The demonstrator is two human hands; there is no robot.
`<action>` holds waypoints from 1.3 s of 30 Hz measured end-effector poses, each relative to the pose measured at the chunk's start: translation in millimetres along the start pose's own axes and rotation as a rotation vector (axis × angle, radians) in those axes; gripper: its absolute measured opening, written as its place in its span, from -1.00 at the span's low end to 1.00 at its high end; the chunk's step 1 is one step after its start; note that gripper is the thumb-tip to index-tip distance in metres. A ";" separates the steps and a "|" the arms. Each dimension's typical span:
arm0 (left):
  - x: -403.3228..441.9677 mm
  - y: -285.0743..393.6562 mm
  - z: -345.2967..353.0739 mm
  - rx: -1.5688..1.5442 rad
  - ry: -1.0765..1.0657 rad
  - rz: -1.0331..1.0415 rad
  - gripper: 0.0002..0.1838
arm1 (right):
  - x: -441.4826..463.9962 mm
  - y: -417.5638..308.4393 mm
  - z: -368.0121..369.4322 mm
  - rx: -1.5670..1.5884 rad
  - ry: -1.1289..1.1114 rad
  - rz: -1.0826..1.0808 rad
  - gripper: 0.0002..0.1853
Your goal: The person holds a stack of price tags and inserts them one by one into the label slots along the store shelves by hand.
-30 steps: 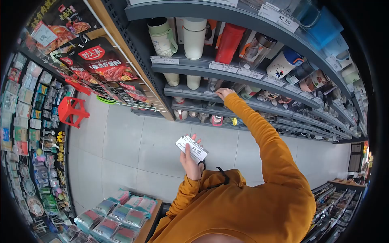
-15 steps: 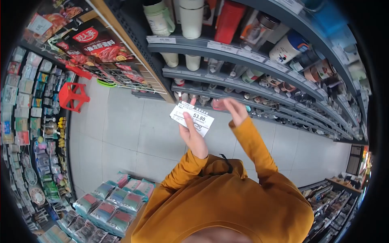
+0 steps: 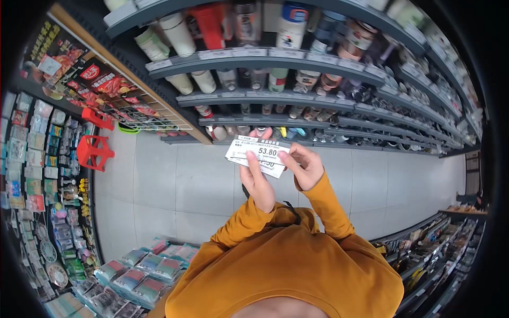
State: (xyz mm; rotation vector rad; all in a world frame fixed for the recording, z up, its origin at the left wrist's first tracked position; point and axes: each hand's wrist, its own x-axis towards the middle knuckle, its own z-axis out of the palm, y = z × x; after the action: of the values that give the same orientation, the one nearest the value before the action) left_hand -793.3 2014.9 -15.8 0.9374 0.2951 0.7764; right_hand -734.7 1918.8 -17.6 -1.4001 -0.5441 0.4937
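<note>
My left hand (image 3: 257, 183) holds a small stack of white price labels (image 3: 259, 152), its thumb on top and its fingers behind. The top label reads 53.80, and part of another label shows below it. My right hand (image 3: 306, 167) pinches the right edge of the stack between thumb and fingers. Both hands are over the grey tiled floor, in front of shelves (image 3: 265, 97) of cups and bottles with price labels along their edges.
Food packets (image 3: 108, 82) hang on a rack at the upper left. A red stool (image 3: 94, 152) stands on the floor at the left, beside shelves of small packaged goods (image 3: 32, 159). Wrapped packs (image 3: 151, 289) lie at the lower left. More shelving (image 3: 435, 254) is at the lower right.
My right hand has come back from the shelf to the labels and taken hold of their right edge. The labels stay in my left hand. The view has shifted to the right along the shelves.
</note>
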 end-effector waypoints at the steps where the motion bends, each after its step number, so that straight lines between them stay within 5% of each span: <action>1: -15.1 -4.5 8.2 0.048 -0.053 0.008 -0.50 | -14.7 -5.6 -13.3 -0.002 0.012 -0.002 -0.84; 11: -159.5 -43.0 57.5 0.252 -0.304 -0.312 -0.55 | -165.7 -19.1 -138.3 -0.106 0.240 -0.004 -0.88; 21: -192.6 -48.7 52.2 0.333 -0.368 -0.365 -0.68 | -204.8 -14.7 -156.8 -0.083 0.299 -0.033 -0.75; 26: -174.5 -28.2 22.4 0.653 -0.473 -0.413 -0.78 | -182.9 -16.8 -146.3 -0.113 0.044 0.113 -0.70; 33: -124.3 -21.1 -50.0 0.386 -0.277 -0.388 -0.80 | -104.8 -3.3 -108.1 -0.208 -0.026 0.007 -0.75; 39: -30.4 16.8 -101.1 0.276 -0.097 -0.296 -0.83 | 51.8 -1.3 -38.1 -0.483 -0.086 -0.250 -0.80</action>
State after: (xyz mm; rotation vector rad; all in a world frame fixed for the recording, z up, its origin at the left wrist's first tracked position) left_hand -877.3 2060.9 -63.5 1.1556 0.4522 0.4224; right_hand -670.4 1921.2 -16.3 -1.7416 -0.9389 0.2257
